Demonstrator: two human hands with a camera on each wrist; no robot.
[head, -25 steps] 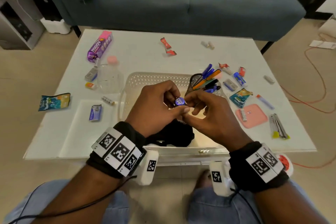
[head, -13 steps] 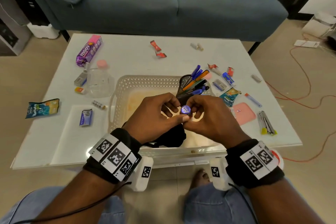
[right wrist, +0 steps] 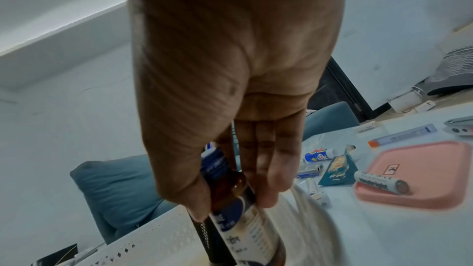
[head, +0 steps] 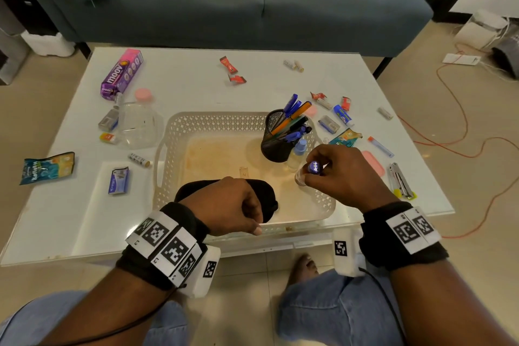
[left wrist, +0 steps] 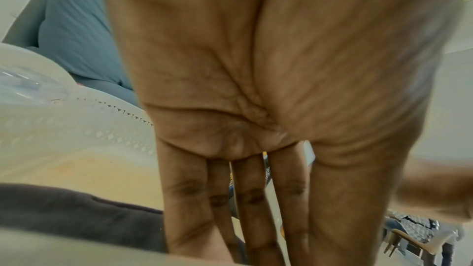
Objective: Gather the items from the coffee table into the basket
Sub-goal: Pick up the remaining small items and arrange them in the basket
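The white lattice basket (head: 216, 116) stands mid-table and holds a black mesh pen holder (head: 276, 146), a small light-blue-capped bottle (head: 299, 149) and a black cloth pouch (head: 264, 191). My right hand (head: 311, 174) grips a small brown bottle (head: 313, 167) with a blue cap, low over the basket's right side. In the right wrist view thumb and fingers clasp the bottle (right wrist: 245, 219) at its neck. My left hand (head: 252, 219) hangs over the basket's near rim above the pouch, fingers loosely curled and holding nothing. The left wrist view shows that hand (left wrist: 256, 209) empty beside the basket wall (left wrist: 89, 128).
Left of the basket lie a purple moov box (head: 122, 74), a clear pink-capped bottle (head: 139, 123), a blue packet (head: 47, 167) and a small blue box (head: 119, 180). To the right are a pink tray (head: 375, 163), a stapler (head: 401, 181), sachets and batteries. A blue sofa stands behind.
The hands have come apart. My left hand released the bottle and drew back to the basket's near rim. My right hand carried the bottle right and lower.
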